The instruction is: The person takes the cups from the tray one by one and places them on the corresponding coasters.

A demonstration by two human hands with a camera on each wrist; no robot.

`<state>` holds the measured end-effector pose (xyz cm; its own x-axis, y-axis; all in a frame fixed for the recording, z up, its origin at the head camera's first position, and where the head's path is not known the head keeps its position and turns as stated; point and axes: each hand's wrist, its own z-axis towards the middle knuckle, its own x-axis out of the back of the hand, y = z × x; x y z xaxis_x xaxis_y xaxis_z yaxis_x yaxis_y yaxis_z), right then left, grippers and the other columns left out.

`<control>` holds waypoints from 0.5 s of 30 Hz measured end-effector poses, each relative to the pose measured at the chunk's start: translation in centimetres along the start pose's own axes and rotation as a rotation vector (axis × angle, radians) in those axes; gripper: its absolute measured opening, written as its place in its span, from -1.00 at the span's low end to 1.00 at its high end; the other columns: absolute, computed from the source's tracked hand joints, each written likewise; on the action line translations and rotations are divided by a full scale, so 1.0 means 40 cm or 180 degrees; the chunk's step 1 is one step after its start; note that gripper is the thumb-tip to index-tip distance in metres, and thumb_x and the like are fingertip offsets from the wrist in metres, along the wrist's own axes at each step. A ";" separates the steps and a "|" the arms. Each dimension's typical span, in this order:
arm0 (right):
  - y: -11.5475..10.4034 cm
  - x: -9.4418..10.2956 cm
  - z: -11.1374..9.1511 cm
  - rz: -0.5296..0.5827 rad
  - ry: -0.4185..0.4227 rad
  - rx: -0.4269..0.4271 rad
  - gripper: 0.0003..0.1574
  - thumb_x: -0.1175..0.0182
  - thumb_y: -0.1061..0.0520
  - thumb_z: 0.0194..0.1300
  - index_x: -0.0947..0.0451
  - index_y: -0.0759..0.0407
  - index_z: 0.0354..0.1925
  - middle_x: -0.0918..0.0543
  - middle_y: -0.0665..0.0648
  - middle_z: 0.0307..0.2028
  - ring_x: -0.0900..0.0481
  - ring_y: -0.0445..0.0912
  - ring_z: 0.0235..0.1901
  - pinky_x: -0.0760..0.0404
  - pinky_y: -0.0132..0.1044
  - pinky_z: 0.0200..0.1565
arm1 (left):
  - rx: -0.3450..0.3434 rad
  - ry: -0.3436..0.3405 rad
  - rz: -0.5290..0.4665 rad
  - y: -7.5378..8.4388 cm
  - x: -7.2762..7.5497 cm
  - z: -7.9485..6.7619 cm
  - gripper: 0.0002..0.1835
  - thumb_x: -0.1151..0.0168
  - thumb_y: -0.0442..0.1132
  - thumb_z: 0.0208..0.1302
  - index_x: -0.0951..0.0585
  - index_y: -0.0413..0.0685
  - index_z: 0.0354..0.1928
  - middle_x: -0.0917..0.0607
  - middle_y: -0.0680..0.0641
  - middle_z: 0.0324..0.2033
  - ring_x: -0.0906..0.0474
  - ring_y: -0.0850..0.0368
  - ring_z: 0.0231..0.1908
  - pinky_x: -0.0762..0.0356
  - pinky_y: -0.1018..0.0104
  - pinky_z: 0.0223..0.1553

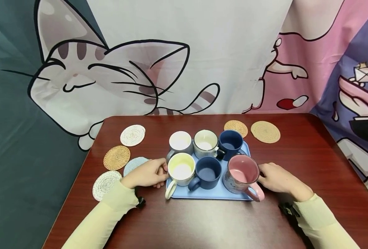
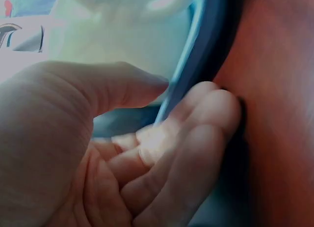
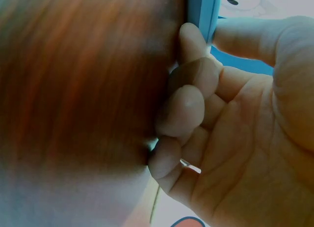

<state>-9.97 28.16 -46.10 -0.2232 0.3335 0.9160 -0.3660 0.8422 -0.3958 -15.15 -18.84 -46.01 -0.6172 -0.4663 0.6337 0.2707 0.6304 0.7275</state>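
Observation:
A light blue tray (image 1: 199, 194) lies on the table, filled with several mugs. At its front stand a pale yellow mug (image 1: 181, 169), a navy mug (image 1: 208, 173) and a pink mug (image 1: 242, 169) with its handle over the tray's front edge. Behind them are a grey mug with a white inside (image 1: 180, 142), a cream mug with a dark handle (image 1: 205, 143) and another navy mug (image 1: 230, 144). My left hand (image 1: 148, 172) grips the tray's left edge, thumb at the rim and fingers curled below. At the opposite edge, my right hand (image 1: 275, 177) pinches the rim (image 3: 208, 13).
Round woven coasters lie around the tray: white (image 1: 132, 135), tan (image 1: 116, 157), another white (image 1: 104, 185) and light blue (image 1: 134, 164) on the left. Two tan coasters (image 1: 236, 128) sit at the back right. A cat-print cloth (image 1: 227, 62) hangs behind the table (image 1: 202, 224).

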 end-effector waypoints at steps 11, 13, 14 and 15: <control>0.004 0.001 0.000 0.0041 -0.0087 -0.0101 -0.80 -0.26 0.11 0.37 -0.62 -0.14 -0.41 -0.58 -0.22 -0.53 -0.55 -0.29 -0.44 -0.55 -0.26 -0.32 | -0.0310 0.1184 0.1343 -0.017 0.105 0.019 -0.86 -0.30 -0.24 0.24 -0.59 -0.02 -0.18 -0.68 0.14 -0.42 -0.60 0.22 -0.41 -0.53 0.26 -0.29; 0.005 0.000 0.001 0.0034 -0.0095 -0.0085 -0.78 -0.25 0.11 0.37 -0.60 -0.15 -0.44 -0.57 -0.22 -0.55 -0.55 -0.29 -0.44 -0.55 -0.25 -0.32 | -0.0259 0.1287 0.1506 -0.023 0.123 0.026 -0.86 -0.30 -0.23 0.23 -0.58 -0.02 -0.19 -0.69 0.05 -0.39 -0.59 0.13 -0.37 -0.54 0.17 -0.28; 0.005 0.001 0.000 0.0033 -0.0094 -0.0081 -0.77 -0.25 0.10 0.38 -0.60 -0.15 -0.44 -0.57 -0.22 -0.55 -0.55 -0.29 -0.44 -0.55 -0.24 -0.32 | -0.0225 0.1327 0.1572 -0.026 0.132 0.029 -0.86 -0.31 -0.22 0.23 -0.57 -0.02 -0.20 -0.68 0.01 -0.37 -0.58 0.09 -0.36 -0.53 0.13 -0.28; 0.005 0.000 0.000 0.0029 -0.0088 -0.0082 -0.76 -0.24 0.11 0.38 -0.60 -0.16 -0.45 -0.56 -0.22 -0.55 -0.55 -0.29 -0.44 -0.56 -0.23 -0.32 | -0.0188 0.1363 0.1640 -0.031 0.142 0.032 -0.85 -0.31 -0.21 0.23 -0.56 -0.02 -0.21 -0.66 -0.01 -0.37 -0.56 0.07 -0.36 -0.52 0.10 -0.28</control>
<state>-10.04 28.36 -46.17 -0.2513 0.3297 0.9100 -0.3405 0.8500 -0.4020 -19.94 -21.46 -43.66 -0.0541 -0.3275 0.9433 0.4996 0.8091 0.3095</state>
